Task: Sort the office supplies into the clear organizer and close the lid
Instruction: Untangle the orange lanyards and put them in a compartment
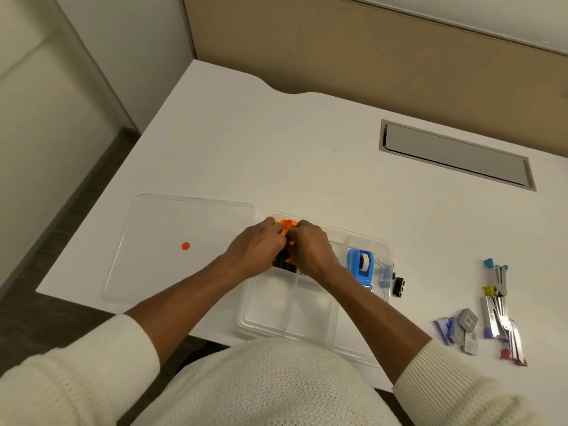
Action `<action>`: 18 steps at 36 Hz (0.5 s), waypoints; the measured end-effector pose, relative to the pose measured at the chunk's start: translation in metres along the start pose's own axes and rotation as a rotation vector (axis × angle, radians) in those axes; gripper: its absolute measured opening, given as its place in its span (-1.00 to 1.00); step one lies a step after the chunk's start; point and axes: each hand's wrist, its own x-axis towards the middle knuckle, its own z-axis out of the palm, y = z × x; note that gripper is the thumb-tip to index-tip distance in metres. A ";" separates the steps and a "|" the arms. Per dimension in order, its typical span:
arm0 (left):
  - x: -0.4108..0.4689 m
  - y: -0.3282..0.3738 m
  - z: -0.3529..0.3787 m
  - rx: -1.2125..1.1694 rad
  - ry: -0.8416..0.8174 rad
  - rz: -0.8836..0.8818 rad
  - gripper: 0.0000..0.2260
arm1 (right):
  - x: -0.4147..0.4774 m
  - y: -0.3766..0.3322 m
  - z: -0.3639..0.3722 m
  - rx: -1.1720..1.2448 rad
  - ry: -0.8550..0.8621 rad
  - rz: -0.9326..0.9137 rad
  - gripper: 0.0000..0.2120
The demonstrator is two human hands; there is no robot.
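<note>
The clear organizer [289, 318] lies open at the desk's front edge, its near compartments bare. Over its far left compartment my left hand [256, 249] and my right hand [310, 249] are closed side by side on an orange and black object [287, 226]; most of it is hidden under my fingers. A blue tape dispenser [360, 267] stands in the far right compartment, with clear-blue clips [384, 276] beside it. The clear lid [172, 241], marked with a red dot, lies flat to the organizer's left.
A black binder clip [398, 285] sits just outside the organizer's right wall. Further right lie staple boxes [461, 329] and several metal fasteners with coloured tips [499, 309]. A grey cable hatch [455, 153] is set into the white desk [307, 155] at the back right.
</note>
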 end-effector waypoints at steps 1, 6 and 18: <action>0.001 0.002 0.001 0.023 -0.015 -0.001 -0.84 | 0.002 -0.001 -0.003 -0.006 -0.018 -0.003 -0.82; 0.004 0.005 -0.014 -0.084 -0.053 -0.006 -0.84 | 0.001 0.006 -0.028 0.042 -0.032 0.009 -0.78; 0.003 -0.007 -0.037 -0.156 0.102 -0.040 -0.66 | -0.035 0.035 -0.031 0.017 -0.030 0.043 -0.71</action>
